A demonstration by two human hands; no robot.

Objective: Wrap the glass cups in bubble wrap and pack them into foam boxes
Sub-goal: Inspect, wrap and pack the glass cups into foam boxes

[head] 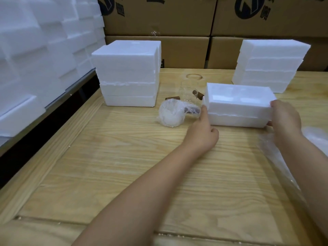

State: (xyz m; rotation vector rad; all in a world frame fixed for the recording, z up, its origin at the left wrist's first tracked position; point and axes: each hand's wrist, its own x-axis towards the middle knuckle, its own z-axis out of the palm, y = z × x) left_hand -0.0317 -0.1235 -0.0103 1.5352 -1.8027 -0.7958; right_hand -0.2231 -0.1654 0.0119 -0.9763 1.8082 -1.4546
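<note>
A closed white foam box [237, 103] rests on the wooden table [124, 166], held at both ends. My left hand [204, 132] presses its left end with thumb and fingers. My right hand [285, 119] grips its right end. Just left of the box lies a glass cup wrapped in bubble wrap [173, 113], on its side. Behind it stands a bare clear glass cup [188, 89] with a brown handle. A sheet of bubble wrap [276, 157] lies under my right forearm.
A stack of foam boxes [127, 73] stands at the back left, another stack [268, 64] at the back right. Cardboard cartons [186, 23] line the back. Foam pieces [35, 50] pile up along the left side.
</note>
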